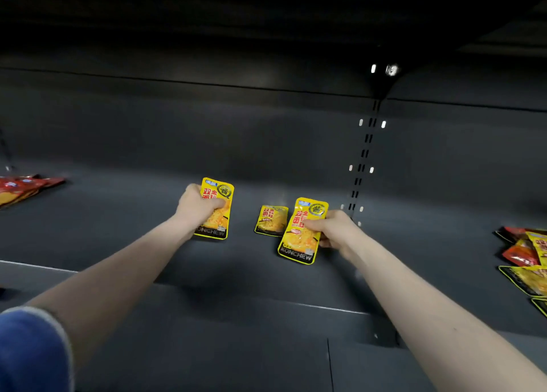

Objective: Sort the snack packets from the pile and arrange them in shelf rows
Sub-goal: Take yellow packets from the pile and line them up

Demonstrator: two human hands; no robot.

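Packet pile (529, 261) beside slotted upright (362, 161)

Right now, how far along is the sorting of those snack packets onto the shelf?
Barely begun. Done: one yellow packet lies alone on the shelf. In hand: the left hand grips a second yellow packet, and the right hand pinches a third beside the placed one. Left: the mixed pile at right and red packets at far left.
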